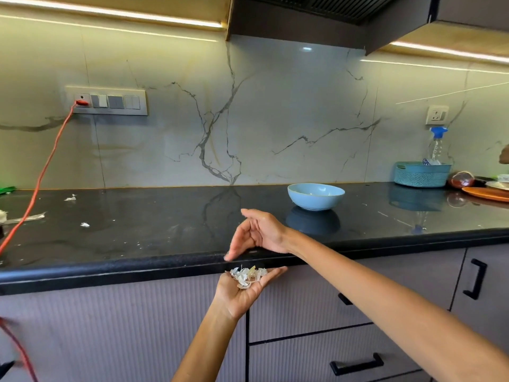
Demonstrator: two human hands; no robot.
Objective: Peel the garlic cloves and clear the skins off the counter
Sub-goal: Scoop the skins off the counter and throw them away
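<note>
Head view looks down on two bare hands at the front edge of a glossy black stone surface (154, 238). Left hand (245, 290) is cupped palm up just below the edge, fingers loosely spread, carrying a small heap of pale, papery garlic skins (248, 274) without gripping them. Right hand (257, 234) hovers right above it at the edge, fingers straight and together, palm turned leftward, holding nothing. Behind the hands a light blue ceramic bowl (316, 195) stands on the surface; what it contains cannot be made out. A few white skin scraps (84, 224) lie far to the left on the surface, near an orange power cord (41, 172) running up to a wall switch panel (108, 101). A teal woven plastic basket (422, 174) sits at the far right by the marble backsplash.
</note>
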